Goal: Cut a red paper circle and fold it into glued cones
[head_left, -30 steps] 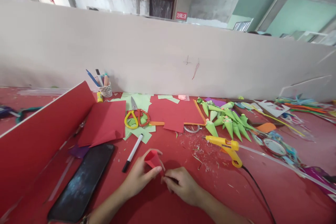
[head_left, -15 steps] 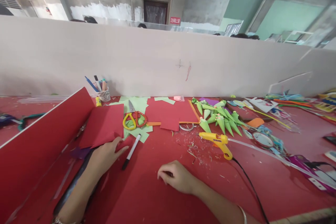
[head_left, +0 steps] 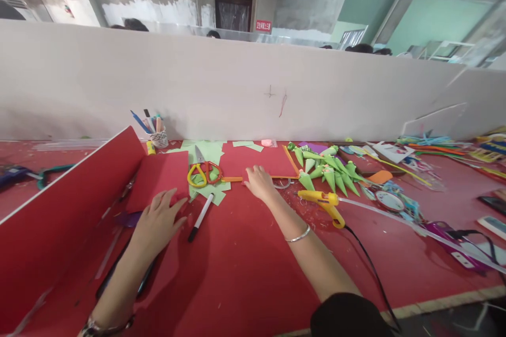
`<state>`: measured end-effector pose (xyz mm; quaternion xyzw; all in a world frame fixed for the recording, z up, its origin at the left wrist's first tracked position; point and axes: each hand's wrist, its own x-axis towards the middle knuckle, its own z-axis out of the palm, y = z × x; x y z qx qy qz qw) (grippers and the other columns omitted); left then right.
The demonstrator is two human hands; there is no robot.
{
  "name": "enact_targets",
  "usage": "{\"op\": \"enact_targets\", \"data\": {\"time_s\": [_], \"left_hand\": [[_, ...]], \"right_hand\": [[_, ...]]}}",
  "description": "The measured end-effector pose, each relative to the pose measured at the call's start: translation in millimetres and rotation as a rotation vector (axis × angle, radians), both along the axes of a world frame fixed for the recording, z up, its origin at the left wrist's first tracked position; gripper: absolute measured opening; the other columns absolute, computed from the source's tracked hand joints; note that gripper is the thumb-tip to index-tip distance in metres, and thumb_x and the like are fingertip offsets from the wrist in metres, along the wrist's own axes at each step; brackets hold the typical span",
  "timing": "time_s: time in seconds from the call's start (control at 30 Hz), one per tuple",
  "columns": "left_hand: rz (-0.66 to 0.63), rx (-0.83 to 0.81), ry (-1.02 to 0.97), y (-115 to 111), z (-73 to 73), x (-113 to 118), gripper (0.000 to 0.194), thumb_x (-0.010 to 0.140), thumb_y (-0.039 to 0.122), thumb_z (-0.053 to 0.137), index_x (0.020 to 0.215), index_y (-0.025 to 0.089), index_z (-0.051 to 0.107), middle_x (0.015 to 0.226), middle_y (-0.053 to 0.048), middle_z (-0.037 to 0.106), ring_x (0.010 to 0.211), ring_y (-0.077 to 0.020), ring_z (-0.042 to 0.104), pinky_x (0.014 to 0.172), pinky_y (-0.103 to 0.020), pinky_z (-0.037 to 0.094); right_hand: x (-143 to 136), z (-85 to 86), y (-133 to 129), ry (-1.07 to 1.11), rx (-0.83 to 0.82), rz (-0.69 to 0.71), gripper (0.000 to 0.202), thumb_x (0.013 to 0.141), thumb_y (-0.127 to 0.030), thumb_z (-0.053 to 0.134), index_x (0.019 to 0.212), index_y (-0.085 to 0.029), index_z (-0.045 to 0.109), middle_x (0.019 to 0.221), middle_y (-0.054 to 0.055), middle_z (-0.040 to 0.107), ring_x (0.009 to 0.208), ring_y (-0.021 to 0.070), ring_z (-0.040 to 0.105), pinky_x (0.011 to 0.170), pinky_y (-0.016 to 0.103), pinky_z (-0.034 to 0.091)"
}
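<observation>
My left hand point(head_left: 160, 224) rests with fingers spread on the lower edge of a red paper sheet point(head_left: 160, 176) at the left. My right hand point(head_left: 259, 181) reaches forward over the front edge of another red sheet point(head_left: 237, 160). Its fingers are bent a little and touch the paper, covering the small red piece there. Between my hands lie a black-capped white marker point(head_left: 201, 218) and scissors point(head_left: 204, 171) with yellow and orange handles. The scissors sit on green paper scraps point(head_left: 217, 197).
Right of my right hand are a yellow glue gun point(head_left: 322, 200) with a cord and a pile of green paper cones point(head_left: 332, 168). A red upright panel point(head_left: 79, 189) stands at the left, near a pen cup point(head_left: 158, 139). A white partition point(head_left: 213, 84) closes off the back.
My right hand has moved forward from the bare table to the middle red sheet. My left hand's fingers have spread, leaving the small folded red piece they were at.
</observation>
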<state>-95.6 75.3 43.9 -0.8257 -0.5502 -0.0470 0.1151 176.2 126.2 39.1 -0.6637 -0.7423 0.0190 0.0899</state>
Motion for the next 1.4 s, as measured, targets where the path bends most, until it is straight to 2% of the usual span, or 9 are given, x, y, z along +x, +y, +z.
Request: {"op": "enact_targets", "data": {"time_s": [0.1,0.23,0.53,0.77,0.9,0.97,1.07,1.2,1.4], "left_hand": [[-0.048,-0.013,-0.036,-7,-1.7,1,0.042,0.079,0.029,0.051,0.121,0.021,0.052,0.128,-0.013,0.043,0.117,-0.0320,0.037,0.087,-0.042,0.040],[-0.077,-0.027,-0.074,-19,-1.8,5,0.043,0.081,0.030,0.048,0.123,0.020,0.049,0.128,-0.012,0.042,0.118,-0.0301,0.037,0.091,-0.042,0.038],[-0.143,-0.139,-0.162,-42,3.8,25,0.049,0.083,0.032,0.046,0.130,0.022,0.038,0.134,-0.009,0.038,0.123,-0.0270,0.032,0.097,-0.043,0.034],[-0.126,-0.213,-0.186,-51,3.4,28,0.045,0.082,0.031,0.046,0.127,0.022,0.043,0.133,-0.009,0.039,0.122,-0.0266,0.033,0.097,-0.044,0.034],[-0.139,-0.221,-0.212,-53,3.8,26,0.045,0.083,0.030,0.045,0.127,0.023,0.042,0.133,-0.008,0.038,0.122,-0.0262,0.033,0.098,-0.044,0.034],[-0.145,-0.217,-0.226,-54,3.6,26,0.044,0.083,0.029,0.044,0.127,0.023,0.042,0.132,-0.008,0.039,0.122,-0.0261,0.033,0.098,-0.044,0.033],[-0.162,-0.187,-0.260,-54,0.2,26,0.043,0.082,0.030,0.046,0.124,0.024,0.045,0.130,-0.008,0.042,0.120,-0.0267,0.036,0.096,-0.044,0.036],[-0.197,-0.182,-0.262,-54,-3.1,28,0.042,0.082,0.032,0.047,0.123,0.024,0.046,0.127,-0.010,0.045,0.118,-0.0282,0.039,0.091,-0.045,0.040],[-0.234,-0.197,-0.285,-50,7.5,34,0.044,0.083,0.034,0.046,0.126,0.024,0.042,0.129,-0.009,0.043,0.120,-0.0268,0.036,0.096,-0.046,0.036]], "right_hand": [[2,-14.8,8,-0.042,-0.034,-0.055,0.031,0.081,-0.031,0.056,0.106,-0.012,0.052,0.106,0.014,0.054,0.102,0.0262,0.050,0.077,0.038,0.045],[9,-21.8,9,-0.068,-0.063,-0.035,0.028,0.086,-0.030,0.050,0.109,-0.016,0.052,0.110,0.007,0.054,0.095,0.0194,0.055,0.079,0.040,0.047],[24,-22.8,16,-0.045,-0.131,0.052,0.028,0.087,-0.030,0.049,0.111,-0.017,0.051,0.112,0.007,0.054,0.093,0.0185,0.056,0.078,0.039,0.048],[17,-24.9,16,-0.064,-0.091,-0.007,0.029,0.084,-0.032,0.052,0.108,-0.016,0.052,0.109,0.009,0.054,0.099,0.0208,0.053,0.080,0.037,0.045],[15,-26.5,15,-0.063,-0.071,-0.053,0.039,0.078,-0.043,0.057,0.106,-0.015,0.053,0.108,0.013,0.053,0.104,0.0253,0.049,0.080,0.035,0.043],[14,-27.1,15,-0.063,-0.069,-0.074,0.040,0.078,-0.043,0.056,0.105,-0.014,0.053,0.109,0.014,0.053,0.106,0.0264,0.047,0.080,0.034,0.042],[15,-26.2,14,-0.058,-0.078,-0.060,0.032,0.080,-0.036,0.055,0.106,-0.016,0.054,0.108,0.013,0.055,0.106,0.0244,0.047,0.080,0.031,0.041],[21,-19.9,12,-0.033,-0.103,-0.005,0.028,0.084,-0.037,0.050,0.104,-0.019,0.056,0.106,0.009,0.057,0.102,0.0220,0.051,0.078,0.029,0.042],[37,-10.6,11,0.010,-0.177,0.011,0.024,0.087,-0.032,0.047,0.104,-0.016,0.055,0.103,0.006,0.058,0.089,0.0174,0.057,0.076,0.035,0.046]]}}
